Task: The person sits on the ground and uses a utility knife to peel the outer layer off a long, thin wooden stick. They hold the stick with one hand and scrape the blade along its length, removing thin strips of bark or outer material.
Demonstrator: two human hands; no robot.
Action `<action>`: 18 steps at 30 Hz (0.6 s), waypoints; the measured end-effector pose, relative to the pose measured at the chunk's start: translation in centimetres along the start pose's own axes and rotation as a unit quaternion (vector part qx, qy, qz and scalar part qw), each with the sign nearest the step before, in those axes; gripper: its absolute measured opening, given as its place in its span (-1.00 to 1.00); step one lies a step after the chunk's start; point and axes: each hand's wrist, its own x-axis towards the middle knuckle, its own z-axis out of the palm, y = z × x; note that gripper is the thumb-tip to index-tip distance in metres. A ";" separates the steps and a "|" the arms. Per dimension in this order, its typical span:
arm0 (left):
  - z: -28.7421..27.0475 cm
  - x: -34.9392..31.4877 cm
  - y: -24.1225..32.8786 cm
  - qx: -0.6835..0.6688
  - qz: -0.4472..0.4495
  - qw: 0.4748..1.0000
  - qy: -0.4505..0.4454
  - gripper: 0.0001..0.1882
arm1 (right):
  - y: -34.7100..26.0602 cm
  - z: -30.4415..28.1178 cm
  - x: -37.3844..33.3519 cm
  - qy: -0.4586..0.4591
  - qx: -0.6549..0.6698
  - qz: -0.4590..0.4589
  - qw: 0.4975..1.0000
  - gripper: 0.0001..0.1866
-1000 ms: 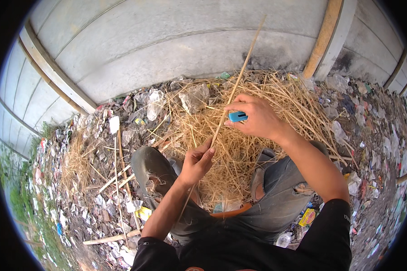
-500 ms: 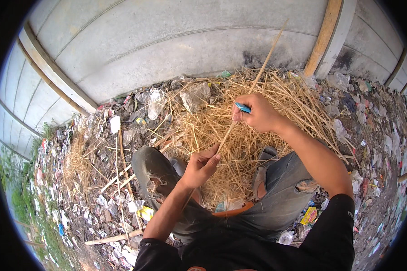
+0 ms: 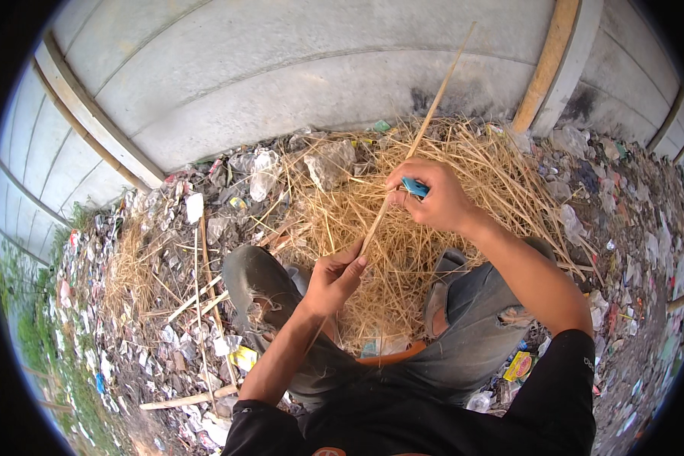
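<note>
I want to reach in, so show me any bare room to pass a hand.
Nothing nearby looks truly bare. A hand could probably pass over the straw, in the gap between left hand, right hand and right leg. Left of the left knee is crowded with sticks and litter.

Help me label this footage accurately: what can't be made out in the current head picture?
All in the head view:
- Small blue handheld tool: its working edge is hidden by the right hand.
- Long thin tan strip: the left hand covers part; its lower end is lost against dark grey torn trousers.
- Curved orange object: mostly hidden by the trousers and black shirt.
- Pale litter near the right rim: too small and blurred to identify.
</note>
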 end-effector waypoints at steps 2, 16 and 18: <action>-0.1 0.4 0.7 -0.017 0.046 0.998 0.030 -0.54 | -2.1 0.4 0.3 0.096 -0.002 -0.021 0.995 -0.80; 5.1 5.2 5.6 0.044 0.387 0.876 0.284 -0.29 | -4.5 2.5 0.5 -0.035 0.099 -0.022 0.994 -0.56; 4.7 4.7 5.4 0.120 0.388 0.876 0.261 -0.23 | -4.3 0.9 0.7 -0.089 0.035 0.032 0.995 -0.62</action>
